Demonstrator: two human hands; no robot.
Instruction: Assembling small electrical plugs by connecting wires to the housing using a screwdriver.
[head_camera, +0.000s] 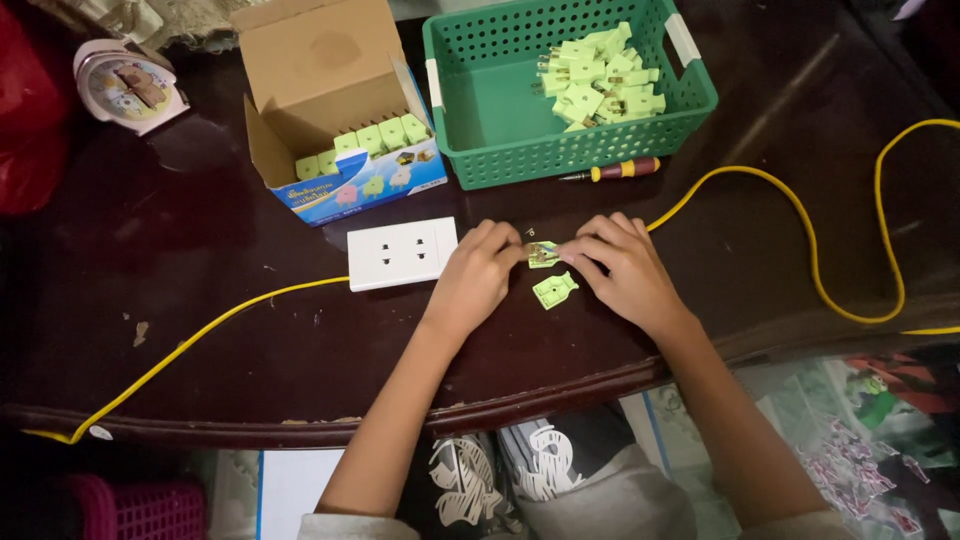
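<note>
While a yellow cable (800, 215) trails away behind it, an opened pale-green plug half (543, 254) is pinched between the left hand (478, 275) and right hand (620, 270), just beside the white socket plate (402, 253); its cover (555, 290), seemingly, lies on the desk (200, 320).

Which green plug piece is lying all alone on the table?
The light green plug cover just below the hands; others sit in the basket, the box, or between fingers.
</note>
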